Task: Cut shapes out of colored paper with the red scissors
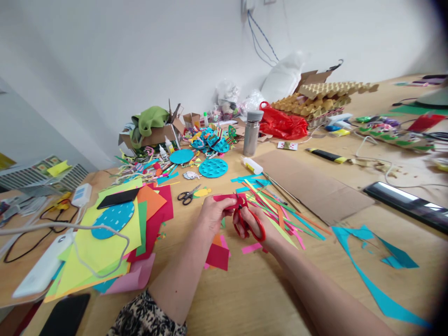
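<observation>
Near the middle of the table, my left hand (214, 213) pinches a small piece of red paper (224, 198). My right hand (249, 221) is closed round the handles of red scissors (259, 227), whose blades meet the paper between both hands. Just below lie dark red and pink paper pieces (217, 256). Beyond my right hand are many thin coloured paper strips (280, 210). A second pair of scissors (188, 195), with dark handles, rests to the left beside a yellow cutout (202, 192).
Stacked coloured paper (101, 252) with a phone (118, 198) lies left. Blue discs (213, 168), a glue bottle (252, 165) and a steel bottle (251, 135) stand or lie behind. Cardboard (315, 186) and blue offcuts (374, 289) are right.
</observation>
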Available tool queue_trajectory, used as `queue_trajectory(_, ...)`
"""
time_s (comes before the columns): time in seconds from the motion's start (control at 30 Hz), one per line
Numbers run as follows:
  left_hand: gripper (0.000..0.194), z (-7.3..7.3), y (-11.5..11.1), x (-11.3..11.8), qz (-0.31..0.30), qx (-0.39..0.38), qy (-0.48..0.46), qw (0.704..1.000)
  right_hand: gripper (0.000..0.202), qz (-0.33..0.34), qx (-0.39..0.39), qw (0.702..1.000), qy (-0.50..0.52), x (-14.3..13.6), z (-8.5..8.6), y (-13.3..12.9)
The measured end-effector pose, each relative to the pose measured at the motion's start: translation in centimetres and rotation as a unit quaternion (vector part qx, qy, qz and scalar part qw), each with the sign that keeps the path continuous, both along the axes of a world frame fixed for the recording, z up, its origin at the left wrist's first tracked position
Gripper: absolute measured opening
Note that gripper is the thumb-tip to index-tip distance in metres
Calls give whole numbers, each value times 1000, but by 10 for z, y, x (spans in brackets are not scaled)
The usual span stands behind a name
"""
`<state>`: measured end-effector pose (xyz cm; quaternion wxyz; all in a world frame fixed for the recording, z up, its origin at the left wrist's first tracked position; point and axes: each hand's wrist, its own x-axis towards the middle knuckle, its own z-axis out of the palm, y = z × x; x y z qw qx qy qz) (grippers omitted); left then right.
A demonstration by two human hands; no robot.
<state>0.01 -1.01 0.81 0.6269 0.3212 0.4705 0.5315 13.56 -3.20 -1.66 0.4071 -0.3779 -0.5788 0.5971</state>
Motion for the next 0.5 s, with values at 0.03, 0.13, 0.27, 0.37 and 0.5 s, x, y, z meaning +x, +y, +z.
queue_trajectory(0.03, 17, 0, 0, 0, 0, 0, -2, 1000, 64, -2, 1, 1000, -3, 0, 0, 0)
queue_trajectory(0.13, 19, -1, 0, -1, 2, -6, -3, 1000, 64, -6, 4, 1000, -9, 0, 0, 0)
queue_trajectory(0.27, 23, -1, 1, -2, 4, -11, 5, 1000, 62, -2, 9, 1000, -10, 1, -1, 0)
queue_trajectory(0.37, 20, -1, 1, -1, 10, -4, 12, 1000, 63, 1, 10, 1000, -12, 0, -2, 0)
queue_trajectory(0.5, 20, -2, 0, 0, 12, 13, 14, 1000, 64, -3, 13, 1000, -5, 0, 1, -1)
